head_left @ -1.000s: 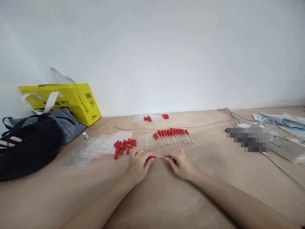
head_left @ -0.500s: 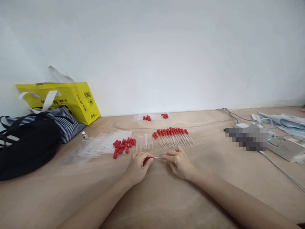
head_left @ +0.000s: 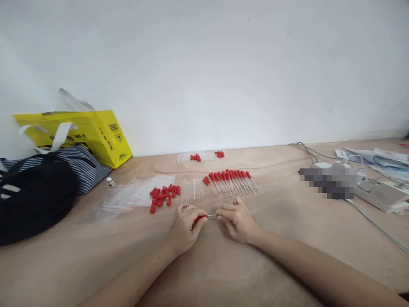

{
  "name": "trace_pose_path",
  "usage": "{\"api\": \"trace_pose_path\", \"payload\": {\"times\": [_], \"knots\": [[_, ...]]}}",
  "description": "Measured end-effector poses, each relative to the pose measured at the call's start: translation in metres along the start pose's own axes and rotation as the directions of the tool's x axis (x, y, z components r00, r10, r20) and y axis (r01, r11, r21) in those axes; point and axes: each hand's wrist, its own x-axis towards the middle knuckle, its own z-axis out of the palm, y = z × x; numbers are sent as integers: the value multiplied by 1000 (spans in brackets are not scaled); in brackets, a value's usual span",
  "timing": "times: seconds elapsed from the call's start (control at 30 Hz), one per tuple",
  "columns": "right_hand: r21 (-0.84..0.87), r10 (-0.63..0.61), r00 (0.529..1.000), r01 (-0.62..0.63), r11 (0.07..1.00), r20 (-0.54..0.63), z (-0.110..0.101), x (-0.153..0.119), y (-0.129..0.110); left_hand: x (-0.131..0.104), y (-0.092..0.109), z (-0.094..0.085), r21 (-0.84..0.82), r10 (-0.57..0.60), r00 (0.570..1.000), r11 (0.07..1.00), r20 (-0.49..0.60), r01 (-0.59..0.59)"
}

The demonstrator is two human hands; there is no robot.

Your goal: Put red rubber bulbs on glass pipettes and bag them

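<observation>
Between thumb and fingers, my left hand (head_left: pixel 188 226) grips a red rubber bulb (head_left: pixel 201 218). A thin clear glass dropper tube (head_left: pixel 211 216) runs from the bulb's mouth to my right hand (head_left: pixel 238 221), whose fingers are closed on its other end. How deep the tube sits in the bulb cannot be made out. Just beyond my hands, a row of droppers with red bulbs (head_left: pixel 231 181) lies on the table. Left of that row are several bare glass tubes (head_left: pixel 191 190), and farther left is a loose pile of red bulbs (head_left: pixel 164 195).
Clear plastic bags (head_left: pixel 123 196) lie left of the bulbs, near a small bottle (head_left: pixel 111 182). More red bulbs (head_left: pixel 195 157) rest on a bag by the wall. A yellow bag (head_left: pixel 105 136) and a black bag (head_left: pixel 38 196) stand left. A power strip (head_left: pixel 381 195) and cables lie right.
My right hand's fingers have closed more tightly around the glass tube. Both hands stay in nearly the same place, and the view has shifted slightly.
</observation>
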Motion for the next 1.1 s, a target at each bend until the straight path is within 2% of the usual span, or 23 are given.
{"api": "trace_pose_path", "payload": {"times": [0.33,0.53,0.73,0.93,1.03,1.1], "knots": [[-2,-20,999,20,1000,29,3,3,-1,-1,3,-2,27,75,997,997,7,-75],[56,-23,997,18,998,80,3,2,1,0,-1,-4,40,118,990,992,76,-121],[118,20,997,-29,993,76,5,2,-2,1,2,-2,40,120,992,992,28,-121],[228,28,995,-49,972,94,-4,7,-1,4,-2,-4,-24,28,999,999,-38,-29],[138,49,992,-65,988,118,-6,11,4,6,-14,-9,-4,-26,999,1000,-34,26],[55,147,983,-154,987,111,-3,15,8,8,-23,-16,53,-102,991,993,-81,107]]}}
